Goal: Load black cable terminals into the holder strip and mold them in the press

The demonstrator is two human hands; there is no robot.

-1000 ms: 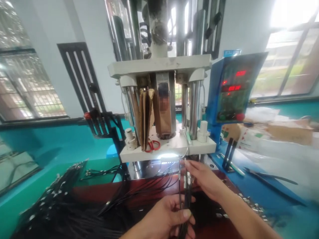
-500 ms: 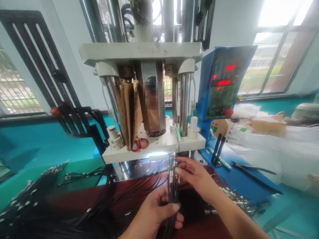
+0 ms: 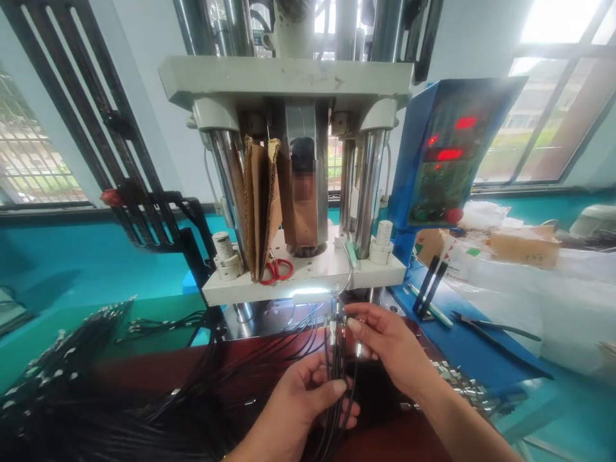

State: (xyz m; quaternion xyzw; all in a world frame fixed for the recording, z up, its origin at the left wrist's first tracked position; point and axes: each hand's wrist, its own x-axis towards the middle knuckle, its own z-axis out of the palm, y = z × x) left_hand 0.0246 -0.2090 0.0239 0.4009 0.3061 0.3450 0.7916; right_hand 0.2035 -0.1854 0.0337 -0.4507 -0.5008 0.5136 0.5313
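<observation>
Left hand [image 3: 308,401] is closed around a small bundle of thin black cables [image 3: 337,378], held upright just above the dark red bench [image 3: 158,372]. Right hand [image 3: 385,343] pinches the metal-tipped cable ends [image 3: 333,326] near the top of the bundle, fingertips on them. Cables are slim, glossy black, each ending in a small silver connector; tips sit at uneven heights and fan slightly apart.

Risk: loose grip low on the bundle could let one cable slide down and drop out of line. Tips are close under the lit edge of the press plate [image 3: 308,279], so a tip could snag there. Slack strands trailing left could tangle with the big cable pile [image 3: 72,385].

Loose metal parts [image 3: 462,385] lie right of the hands. Red scissors [image 3: 276,269] and folded cardboard [image 3: 262,205] sit on the plate. Blue control box [image 3: 447,154] with red digits stands behind right, windows beyond.
</observation>
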